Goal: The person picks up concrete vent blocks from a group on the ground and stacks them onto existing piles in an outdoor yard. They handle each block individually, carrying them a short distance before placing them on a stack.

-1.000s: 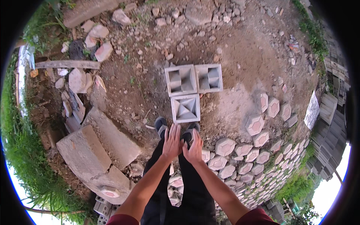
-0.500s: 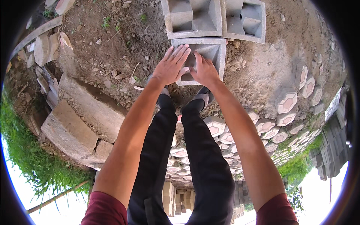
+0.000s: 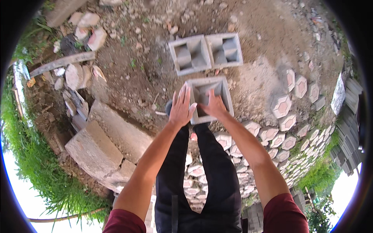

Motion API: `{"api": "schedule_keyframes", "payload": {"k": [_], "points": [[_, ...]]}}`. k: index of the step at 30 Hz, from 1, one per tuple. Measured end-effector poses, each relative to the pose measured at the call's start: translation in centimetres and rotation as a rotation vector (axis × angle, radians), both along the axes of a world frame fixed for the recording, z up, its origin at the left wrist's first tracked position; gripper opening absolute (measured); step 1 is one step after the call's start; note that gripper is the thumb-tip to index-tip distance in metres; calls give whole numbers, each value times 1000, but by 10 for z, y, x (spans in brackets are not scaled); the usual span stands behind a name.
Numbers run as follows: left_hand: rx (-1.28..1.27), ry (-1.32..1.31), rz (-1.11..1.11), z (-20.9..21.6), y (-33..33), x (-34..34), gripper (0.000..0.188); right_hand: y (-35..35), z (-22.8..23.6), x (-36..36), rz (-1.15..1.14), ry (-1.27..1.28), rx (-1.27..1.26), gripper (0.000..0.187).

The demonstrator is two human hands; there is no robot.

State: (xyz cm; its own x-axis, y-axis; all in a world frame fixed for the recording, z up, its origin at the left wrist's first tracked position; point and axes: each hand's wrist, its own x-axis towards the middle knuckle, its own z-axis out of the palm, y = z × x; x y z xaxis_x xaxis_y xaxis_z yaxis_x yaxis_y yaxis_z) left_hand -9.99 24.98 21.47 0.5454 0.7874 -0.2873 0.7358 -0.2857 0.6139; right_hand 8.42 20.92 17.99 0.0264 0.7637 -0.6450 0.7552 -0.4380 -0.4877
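A grey hollow concrete block [image 3: 202, 89] is in front of my feet, between both hands. My left hand [image 3: 181, 108] grips its left wall, fingers straight along it and thumb toward the hollow. My right hand [image 3: 214, 105] reaches over the near right corner, with fingers and thumb bent into the hollow. The block covers part of my right foot; whether it is off the ground is hard to tell. Just beyond stand two similar blocks side by side, a left one [image 3: 190, 72] and a right one [image 3: 237, 46], with a strip of soil between them and mine.
Large rough concrete slabs [image 3: 93, 149] lie to the left, with a long strip of wood [image 3: 62, 63] and broken pieces beyond. Hexagonal pavers [image 3: 281, 106] spread over the ground at right and behind my legs. Grey stacked blocks [image 3: 345, 134] stand at far right.
The block in my hands has come toward me, away from the two others it was touching. My hands moved with it, and the view has shifted to show more ground ahead.
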Motion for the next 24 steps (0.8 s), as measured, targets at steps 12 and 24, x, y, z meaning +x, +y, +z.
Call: {"api": "schedule_keyframes", "payload": {"k": [12,24], "points": [[-1530,-1227,683,347,-50,0,56,-28,518,-12,166,64,291,52],[-1152,-1065,387,568,39,-23,47,-87,805,-25,-734,-241,1229,31]]}}
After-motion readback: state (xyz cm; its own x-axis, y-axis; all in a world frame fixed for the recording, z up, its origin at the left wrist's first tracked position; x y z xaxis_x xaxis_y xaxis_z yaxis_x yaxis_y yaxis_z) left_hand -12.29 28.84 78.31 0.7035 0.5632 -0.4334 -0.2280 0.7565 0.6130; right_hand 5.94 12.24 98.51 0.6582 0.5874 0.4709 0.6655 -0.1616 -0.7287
